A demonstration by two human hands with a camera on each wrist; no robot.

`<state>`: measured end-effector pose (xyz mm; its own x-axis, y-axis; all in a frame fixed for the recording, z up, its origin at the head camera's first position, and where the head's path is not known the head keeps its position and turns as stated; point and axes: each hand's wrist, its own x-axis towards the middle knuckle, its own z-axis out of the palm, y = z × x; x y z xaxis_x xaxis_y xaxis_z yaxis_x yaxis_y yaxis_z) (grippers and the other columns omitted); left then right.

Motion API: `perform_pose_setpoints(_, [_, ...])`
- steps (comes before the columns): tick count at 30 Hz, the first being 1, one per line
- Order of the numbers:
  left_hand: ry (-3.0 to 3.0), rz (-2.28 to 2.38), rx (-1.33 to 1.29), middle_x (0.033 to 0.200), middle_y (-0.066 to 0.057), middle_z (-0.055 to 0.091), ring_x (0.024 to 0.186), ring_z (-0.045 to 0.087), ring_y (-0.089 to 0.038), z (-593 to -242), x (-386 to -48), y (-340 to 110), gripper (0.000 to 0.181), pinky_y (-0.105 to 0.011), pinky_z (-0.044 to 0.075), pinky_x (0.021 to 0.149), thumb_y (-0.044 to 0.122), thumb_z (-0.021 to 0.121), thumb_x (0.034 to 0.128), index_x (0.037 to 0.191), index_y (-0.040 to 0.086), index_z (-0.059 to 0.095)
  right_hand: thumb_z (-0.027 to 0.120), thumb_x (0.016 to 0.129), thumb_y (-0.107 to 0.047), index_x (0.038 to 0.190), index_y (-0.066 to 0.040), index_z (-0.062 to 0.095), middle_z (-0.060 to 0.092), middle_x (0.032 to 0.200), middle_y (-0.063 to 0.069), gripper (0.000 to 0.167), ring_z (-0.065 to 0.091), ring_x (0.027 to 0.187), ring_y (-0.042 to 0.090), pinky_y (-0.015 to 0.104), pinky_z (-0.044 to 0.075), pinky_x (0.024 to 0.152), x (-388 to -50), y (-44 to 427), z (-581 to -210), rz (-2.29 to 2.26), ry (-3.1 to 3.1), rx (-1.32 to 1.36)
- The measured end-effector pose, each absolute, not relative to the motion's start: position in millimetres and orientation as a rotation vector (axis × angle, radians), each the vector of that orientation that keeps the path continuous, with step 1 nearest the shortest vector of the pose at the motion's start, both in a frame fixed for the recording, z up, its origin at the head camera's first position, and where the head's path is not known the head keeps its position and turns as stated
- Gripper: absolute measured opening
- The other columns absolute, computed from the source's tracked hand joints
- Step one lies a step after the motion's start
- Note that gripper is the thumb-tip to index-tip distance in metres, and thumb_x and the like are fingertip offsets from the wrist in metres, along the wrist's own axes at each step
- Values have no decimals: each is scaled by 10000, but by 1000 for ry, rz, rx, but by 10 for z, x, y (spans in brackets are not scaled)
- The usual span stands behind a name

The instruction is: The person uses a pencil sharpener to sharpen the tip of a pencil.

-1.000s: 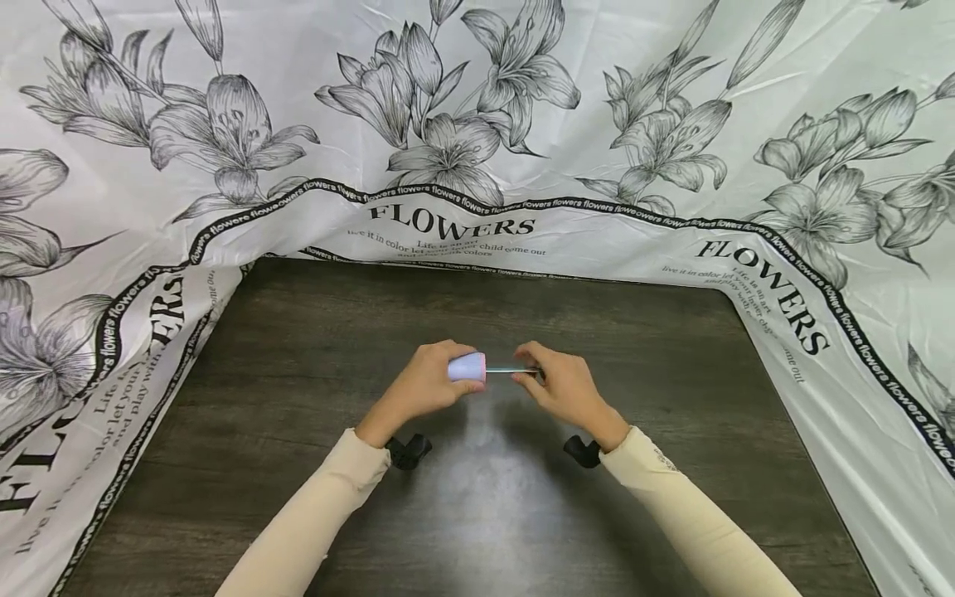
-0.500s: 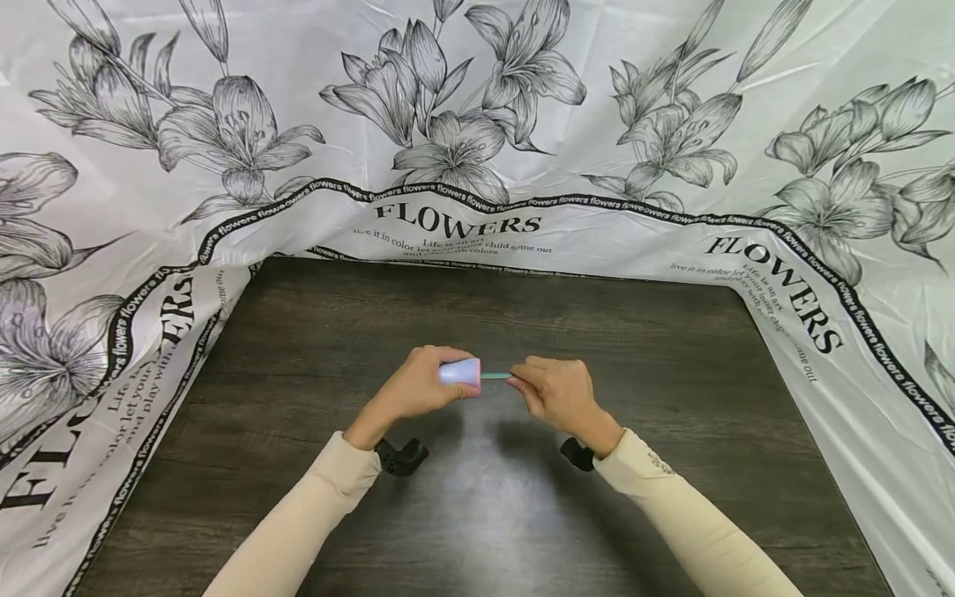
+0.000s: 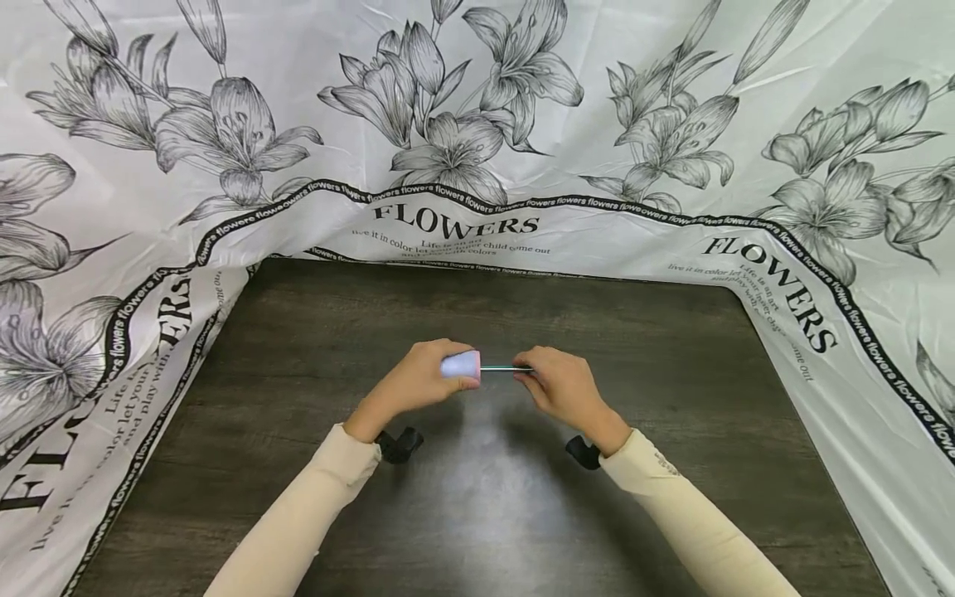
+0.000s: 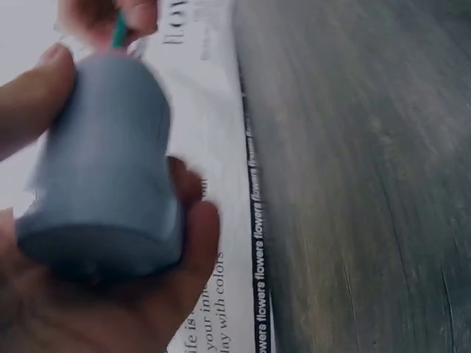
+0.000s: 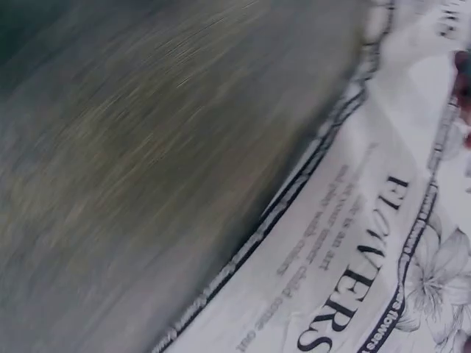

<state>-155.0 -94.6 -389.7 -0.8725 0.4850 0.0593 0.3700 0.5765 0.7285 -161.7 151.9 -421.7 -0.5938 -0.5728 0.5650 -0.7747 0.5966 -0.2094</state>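
Observation:
My left hand [image 3: 421,377] grips a lavender tapered pencil sharpener [image 3: 460,365] with a pink rim, its thumb and fingers wrapped around the body. Filling much of the left wrist view, the sharpener [image 4: 107,154] looks blue-grey with its broad base toward the camera. A thin green pencil [image 3: 496,368] runs from the pink end toward the right. Thumb and fingers of my right hand [image 3: 564,383] pinch the pencil's outer part and hide its far end. Both things are held above the table. Only a dark, blurred sliver of hand appears at the right wrist view's edge.
The dark wood-grain table [image 3: 477,514] spreads beneath both arms. White floral cloth [image 3: 448,108] hangs behind it and along its sides, with a black lettered border. Black wrist camera mounts [image 3: 401,445] sit under the wrists.
My right hand turns forward around the pencil and back again, coming nearer to the sharpener half a second ago and now sitting farther out. The left hand keeps its hold, shifting slightly.

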Motion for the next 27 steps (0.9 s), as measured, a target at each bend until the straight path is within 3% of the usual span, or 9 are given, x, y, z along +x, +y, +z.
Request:
perform_pose_setpoints(5, [2461,1222,712,1059,-138,656,785,561,-163,-3875,-1616,-1053,431,-286,466,670,223,680,889,1255,10,598,641,917,-184,921,-79,702,676,835,-7,121,606,668,125,233,413,534,-1642,1523,-4286,358,-2039,1121])
perform_pose_setpoints(7, [2469,1229,712,1069,-137,663,784,561,-158,-3890,-1614,-1059,430,-286,466,675,198,706,865,1241,12,612,578,961,-215,902,-82,704,671,812,-7,193,595,644,124,226,391,519,-1648,1522,-4304,295,-1965,1114])
perform_pose_setpoints(12, [2640,1245,780,1079,-122,676,805,594,-175,-3973,-1553,-982,468,-297,488,673,156,785,789,1212,18,639,587,953,-241,870,-100,707,596,670,-28,203,488,493,75,190,352,436,-1628,1508,-4323,296,-2006,1109])
perform_pose_setpoints(16, [2878,1081,1051,1115,-120,652,931,627,-224,-4063,-1502,-896,512,-343,531,763,112,800,766,1231,-5,621,613,935,-215,846,-92,743,635,652,-27,199,391,437,30,166,321,419,-1591,1515,-4247,813,-2501,1118])
perform_pose_setpoints(19, [2997,960,1230,1125,-125,635,1020,616,-247,-4097,-1486,-857,518,-366,529,836,87,815,742,1214,-16,628,605,933,-159,842,-66,748,686,728,30,193,375,489,53,197,348,503,-1597,1532,-4150,1359,-2863,915])
perform_pose_setpoints(21, [3010,971,1252,1131,-125,631,1036,609,-250,-4103,-1488,-859,520,-371,526,847,86,823,731,1205,-15,633,592,942,-158,849,-72,742,668,693,46,196,357,488,68,216,335,505,-1614,1534,-4104,1448,-2981,810])
perform_pose_setpoints(25, [2939,1086,1107,1121,-111,642,953,624,-224,-4086,-1523,-923,529,-358,529,782,141,810,758,1233,6,622,678,889,-193,951,-95,702,647,678,-2,119,424,461,39,189,324,442,-1616,1517,-4109,1004,-2794,985])
perform_pose_setpoints(27, [2857,1141,1002,1102,-101,649,881,612,-198,-4052,-1557,-969,523,-327,513,724,176,794,782,1249,23,615,727,843,-173,995,-85,668,647,718,-8,185,473,495,44,192,341,438,-1608,1513,-4144,725,-2567,1074])
